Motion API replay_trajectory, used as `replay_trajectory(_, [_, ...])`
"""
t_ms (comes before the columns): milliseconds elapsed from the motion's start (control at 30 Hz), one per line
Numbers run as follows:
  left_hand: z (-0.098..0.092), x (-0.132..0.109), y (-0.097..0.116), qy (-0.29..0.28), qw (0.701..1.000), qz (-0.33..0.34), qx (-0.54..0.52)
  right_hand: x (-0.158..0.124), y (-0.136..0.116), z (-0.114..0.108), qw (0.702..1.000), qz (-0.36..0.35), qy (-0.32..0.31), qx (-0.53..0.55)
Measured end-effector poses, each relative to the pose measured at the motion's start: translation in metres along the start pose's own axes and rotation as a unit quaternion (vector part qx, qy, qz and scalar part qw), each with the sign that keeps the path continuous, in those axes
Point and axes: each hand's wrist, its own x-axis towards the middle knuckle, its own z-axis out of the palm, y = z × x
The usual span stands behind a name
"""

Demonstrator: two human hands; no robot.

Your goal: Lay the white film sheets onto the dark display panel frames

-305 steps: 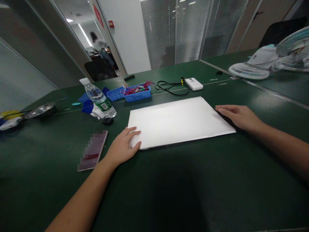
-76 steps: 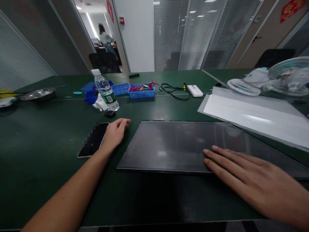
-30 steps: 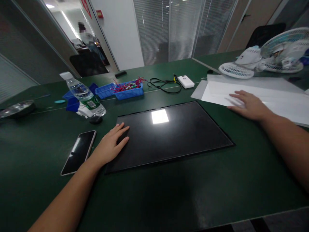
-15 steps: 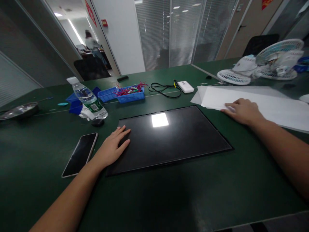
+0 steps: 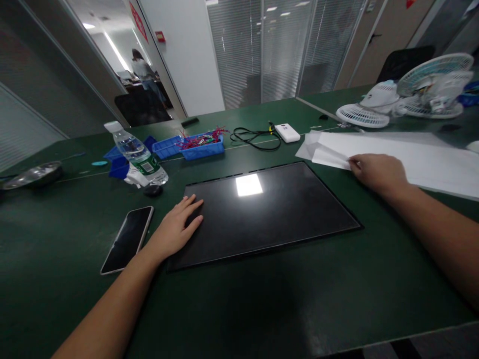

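White sheet (image 5: 422, 157), edge newly lifted, clamped in right fingers (image 5: 356, 166); left fingers (image 5: 193, 206) still apart on black panel (image 5: 269, 214).

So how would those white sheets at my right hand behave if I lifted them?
Probably floppy: the white sheets bend beside the right hand, which pinches an edge. They're likely light, since they look thin. They may slide apart, as they overlap with no visible fastening.

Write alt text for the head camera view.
A person's left hand rests on a dark flat panel on a green table, while the right hand pinches a white sheet. A phone and water bottle are on the left.
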Motion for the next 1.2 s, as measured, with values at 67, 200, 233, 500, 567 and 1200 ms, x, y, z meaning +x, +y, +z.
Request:
replay_trajectory(67, [0.000, 0.000, 0.000, 0.000, 1.000, 0.000, -0.003, -0.003, -0.003, -0.003, 1.000, 0.026, 0.011, 0.007])
replay_trajectory(200, [-0.001, -0.001, 0.002, 0.001, 1.000, 0.000, -0.005, -0.008, -0.011, -0.009, 0.995, 0.066, 0.049, 0.056])
replay_trajectory(233, [-0.002, -0.001, 0.003, 0.000, 1.000, -0.001, -0.004, -0.010, -0.014, -0.011, 0.993, 0.066, 0.067, 0.067])
replay_trajectory(500, [-0.001, 0.001, 0.003, 0.000, 1.000, -0.014, 0.006, -0.037, -0.055, -0.027, 0.974, -0.171, 0.116, 0.097])
replay_trajectory(567, [0.000, 0.001, 0.002, -0.003, 1.000, -0.021, 0.007, -0.044, -0.069, -0.029, 0.962, -0.239, 0.107, 0.082])
replay_trajectory(1200, [0.001, 0.001, 0.001, 0.002, 1.000, -0.021, 0.009, -0.065, -0.120, -0.045, 0.877, -0.443, 0.024, 0.184])
